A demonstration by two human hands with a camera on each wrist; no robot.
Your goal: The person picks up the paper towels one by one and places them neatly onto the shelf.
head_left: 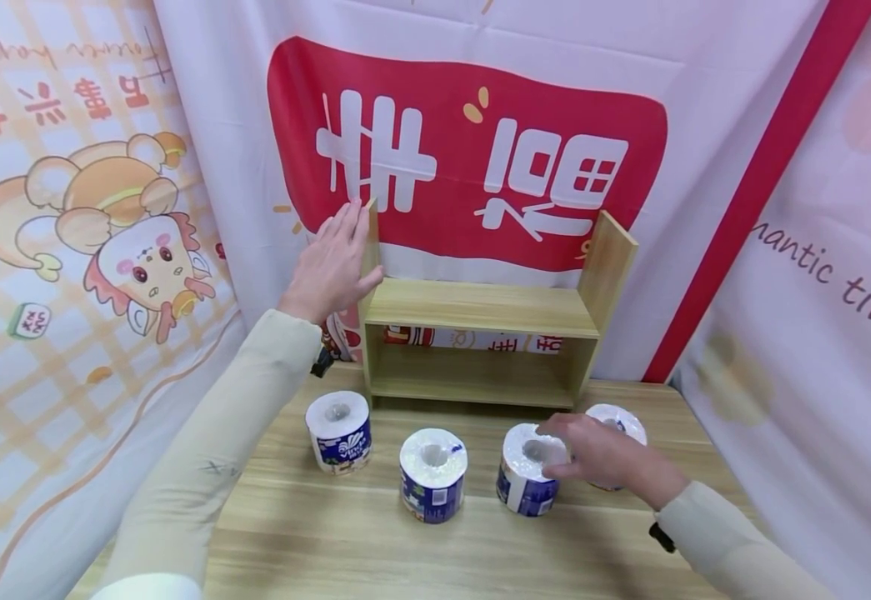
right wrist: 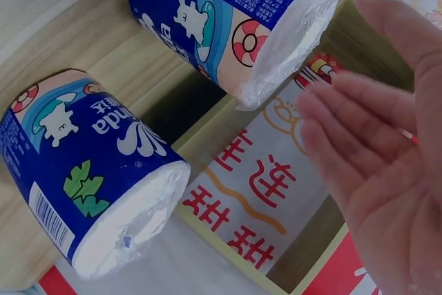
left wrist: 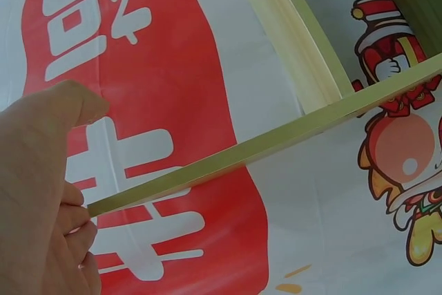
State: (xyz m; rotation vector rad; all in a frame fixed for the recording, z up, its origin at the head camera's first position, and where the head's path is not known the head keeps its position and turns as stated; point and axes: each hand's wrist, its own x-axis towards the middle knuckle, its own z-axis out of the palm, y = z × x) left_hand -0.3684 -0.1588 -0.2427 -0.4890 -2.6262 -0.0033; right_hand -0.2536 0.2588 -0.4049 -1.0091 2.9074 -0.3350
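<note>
My left hand [head_left: 333,262] lies at the upper left side panel [head_left: 371,242] of a small wooden shelf, its fingers stretched along the panel. In the left wrist view, the fingertips sit right at the end of that board [left wrist: 228,160], with the thumb [left wrist: 79,101] apart from it. My right hand [head_left: 600,454] hovers by the top of a wrapped toilet paper roll [head_left: 528,492], fingers extended and thumb spread. Another toilet paper roll [head_left: 618,417] is partly hidden behind this hand. In the right wrist view the palm [right wrist: 387,143] holds nothing.
Two more toilet paper rolls stand upright on the wooden table [head_left: 315,542], one at left [head_left: 339,433] and one in the middle [head_left: 433,479]. The two-level shelf [head_left: 480,304] stands behind them against a printed cloth backdrop [head_left: 465,158]. Cloth walls [head_left: 818,350] close both sides.
</note>
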